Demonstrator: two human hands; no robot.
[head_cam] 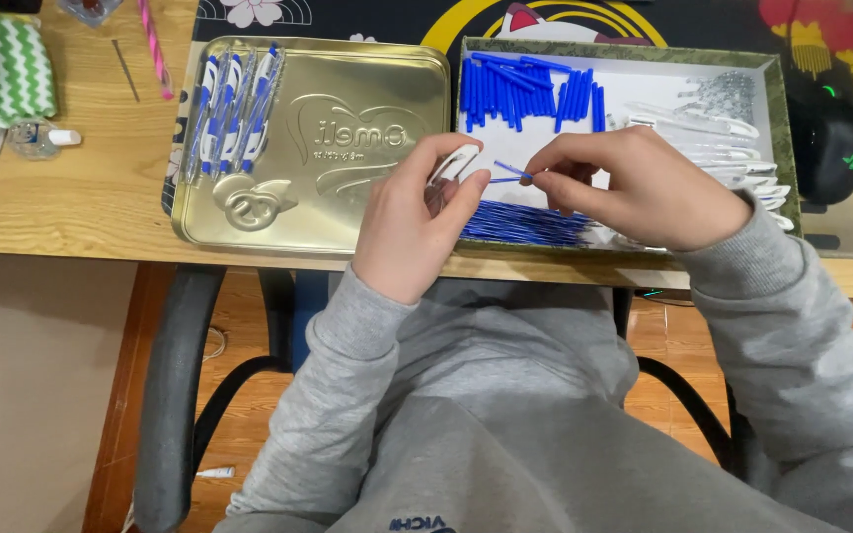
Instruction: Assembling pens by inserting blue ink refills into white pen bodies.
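Just hands (535,192) above desk edge (249,259)

Gold embossed tin lid (348,207), blue-and-white pens (232,109), bright blue tubes (525,91), green-and-white zigzag cloth (4,65), grey sleeves (348,395)

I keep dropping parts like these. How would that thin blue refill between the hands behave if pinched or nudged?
The refill looks thin and narrow, so probably light and a bit bendy. It appears round, so it may roll off the tin lid. The right hand pinches it by one end while the left hand holds a clear barrel; its smooth surface could slip.
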